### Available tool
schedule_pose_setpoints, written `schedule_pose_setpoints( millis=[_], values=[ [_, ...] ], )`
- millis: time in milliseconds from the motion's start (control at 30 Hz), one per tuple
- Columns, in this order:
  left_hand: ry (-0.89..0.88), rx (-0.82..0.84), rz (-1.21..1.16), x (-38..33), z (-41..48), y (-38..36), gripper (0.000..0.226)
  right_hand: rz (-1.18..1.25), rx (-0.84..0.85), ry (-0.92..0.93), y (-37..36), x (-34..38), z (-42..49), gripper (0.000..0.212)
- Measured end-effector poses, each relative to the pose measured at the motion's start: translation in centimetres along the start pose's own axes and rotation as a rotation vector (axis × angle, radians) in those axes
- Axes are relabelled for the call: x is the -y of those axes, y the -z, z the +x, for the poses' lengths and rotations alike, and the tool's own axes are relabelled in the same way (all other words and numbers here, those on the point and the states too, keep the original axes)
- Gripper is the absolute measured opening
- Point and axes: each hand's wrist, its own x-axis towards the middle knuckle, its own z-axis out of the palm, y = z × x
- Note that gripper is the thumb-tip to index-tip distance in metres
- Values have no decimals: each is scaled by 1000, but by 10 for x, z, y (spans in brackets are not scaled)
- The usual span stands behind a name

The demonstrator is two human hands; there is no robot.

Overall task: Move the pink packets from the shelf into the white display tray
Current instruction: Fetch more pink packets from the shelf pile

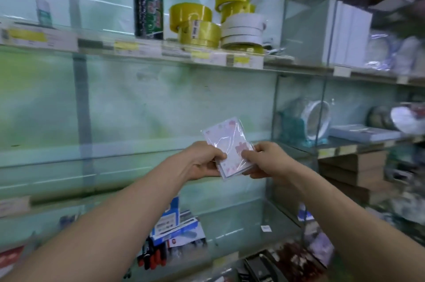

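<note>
Two hands hold the pink packets in mid-air in front of a wall of glass shelves, touching no shelf edge. The left hand pinches the lower left edge, thumb on the face. The right hand pinches the lower right corner, fingers curled beneath. The packets, seemingly a thin stack in clear wrap, stand roughly upright, their long axis leaning slightly left at the top and the flowered face toward the camera. They sit squarely between the hands, neither plainly nearer. The front edge of the middle shelf runs behind the wrists. Tape rolls crowd the shelf above, and blue boxes lie on the one below. No white display tray can be made out here, so the direction of the carry cannot be told; judging by the view, there is open air to draw the packets back toward the body.
</note>
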Motion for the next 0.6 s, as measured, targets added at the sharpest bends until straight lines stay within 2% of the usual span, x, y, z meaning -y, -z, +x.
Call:
schedule_pose_setpoints(
  millis=[200, 300, 433, 500, 600],
  values=[
    [-51, 76, 301, 5, -5, -77, 26, -47, -104, 20, 70, -28, -35, 19],
    [-59, 115, 332, 12, -5, -118, 23, -46, -144, -28, 107, -45, -54, 29],
    [9, 209, 347, 23, -5, -169, 15, -45, -200, -46, 151, -66, -79, 30],
    [35, 263, 344, 27, -6, -194, 19, -53, -249, -46, 168, -74, -90, 41],
    [26, 320, 306, 29, -9, -229, 21, -74, -291, -48, 195, -83, -105, 69]
  ],
)
